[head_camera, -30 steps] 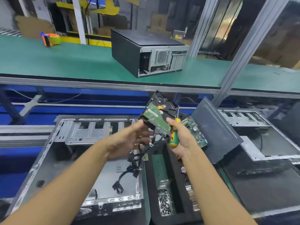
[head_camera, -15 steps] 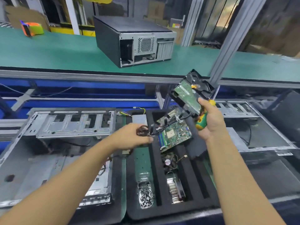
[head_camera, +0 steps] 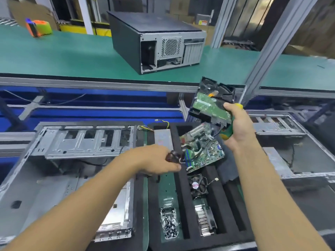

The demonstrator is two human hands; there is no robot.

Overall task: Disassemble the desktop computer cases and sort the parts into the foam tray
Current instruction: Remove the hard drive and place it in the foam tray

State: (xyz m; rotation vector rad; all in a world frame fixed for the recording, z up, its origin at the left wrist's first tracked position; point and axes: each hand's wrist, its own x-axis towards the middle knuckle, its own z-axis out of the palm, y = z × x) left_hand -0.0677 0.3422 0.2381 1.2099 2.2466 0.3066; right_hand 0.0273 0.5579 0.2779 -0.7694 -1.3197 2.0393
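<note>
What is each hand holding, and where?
The right hand grips the hard drive by its lower right corner, plus a screwdriver by its handle; the left hand pinches a cable bundle.

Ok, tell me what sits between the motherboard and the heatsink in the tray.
A fan, in the head view: motherboard beyond it, heatsink nearer.
</note>
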